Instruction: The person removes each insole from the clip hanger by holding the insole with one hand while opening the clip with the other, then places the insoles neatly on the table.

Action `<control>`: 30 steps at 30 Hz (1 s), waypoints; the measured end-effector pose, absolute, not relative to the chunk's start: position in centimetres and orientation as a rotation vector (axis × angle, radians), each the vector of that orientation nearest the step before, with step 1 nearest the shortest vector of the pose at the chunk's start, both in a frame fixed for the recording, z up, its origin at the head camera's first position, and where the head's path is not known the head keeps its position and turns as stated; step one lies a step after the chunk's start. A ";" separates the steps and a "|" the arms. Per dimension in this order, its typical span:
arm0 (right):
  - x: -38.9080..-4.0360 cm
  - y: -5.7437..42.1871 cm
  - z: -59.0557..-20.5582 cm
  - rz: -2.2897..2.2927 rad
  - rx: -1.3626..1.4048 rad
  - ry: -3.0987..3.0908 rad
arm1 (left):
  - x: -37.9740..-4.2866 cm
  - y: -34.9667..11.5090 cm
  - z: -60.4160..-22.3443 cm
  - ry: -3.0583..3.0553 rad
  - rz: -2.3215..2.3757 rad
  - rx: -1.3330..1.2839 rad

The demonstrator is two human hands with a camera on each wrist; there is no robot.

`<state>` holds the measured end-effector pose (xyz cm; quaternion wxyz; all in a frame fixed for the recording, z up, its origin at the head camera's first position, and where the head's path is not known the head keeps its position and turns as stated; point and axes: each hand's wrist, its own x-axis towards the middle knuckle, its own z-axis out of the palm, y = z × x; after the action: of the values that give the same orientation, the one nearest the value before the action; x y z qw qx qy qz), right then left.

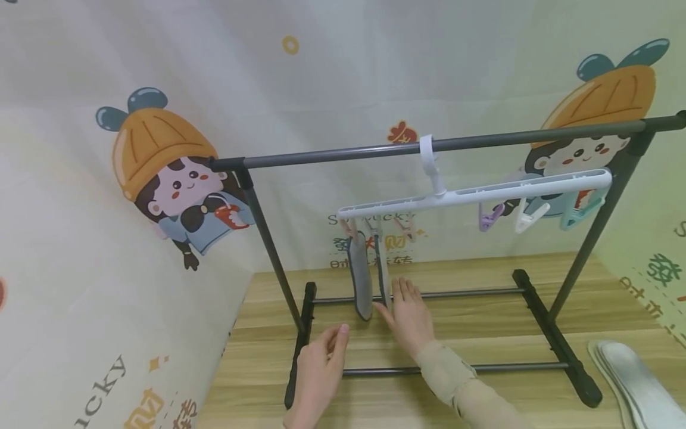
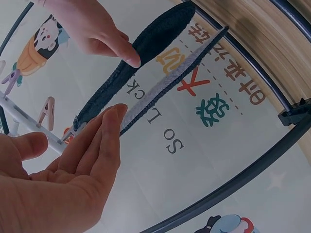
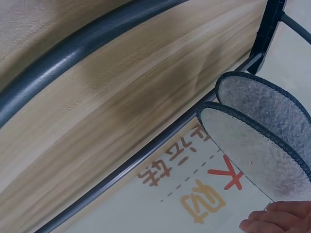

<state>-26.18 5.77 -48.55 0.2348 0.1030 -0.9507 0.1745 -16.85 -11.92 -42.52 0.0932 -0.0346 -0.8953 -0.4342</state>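
Two grey insoles with dark stitched edges hang from clips on a white hanger [image 1: 477, 195]. The left one [image 1: 361, 277] shows its broad face in the head view, while the right one [image 1: 383, 271] is turned nearly edge-on. My right hand [image 1: 412, 319] is at the lower part of the right insole, fingers straight, with the thumb touching its dark side [image 2: 163, 34] in the left wrist view. Lower and to the left, my left hand [image 1: 320, 363] holds nothing, its fingers close together and loosely bent. In the right wrist view both insoles' pale faces [image 3: 252, 145] overlap.
A black metal rack [image 1: 332, 157] carries the hanger on its top bar and stands on a wood-grain surface [image 1: 257, 369]. More clips, purple [image 1: 489, 219], white [image 1: 530, 215] and teal [image 1: 581, 213], hang at the right. A stack of pale insoles [image 1: 638, 378] lies at lower right.
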 end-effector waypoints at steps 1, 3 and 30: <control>-26.3 5.8 -48.6 0.469 0.280 -2.602 | -16.8 -11.9 -42.5 -2.656 -1.288 -0.110; -26.4 5.7 -48.5 0.467 0.275 -2.595 | -16.8 -11.8 -42.5 -2.656 -1.284 -0.116; -25.1 6.0 -49.8 0.482 0.302 -2.527 | -18.2 -9.4 -41.6 -2.568 -1.385 -0.199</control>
<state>-25.05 5.98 -49.77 0.2724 0.1122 -0.9387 0.1790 -18.24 -9.37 -41.56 0.1082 -0.0678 -0.8729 -0.4709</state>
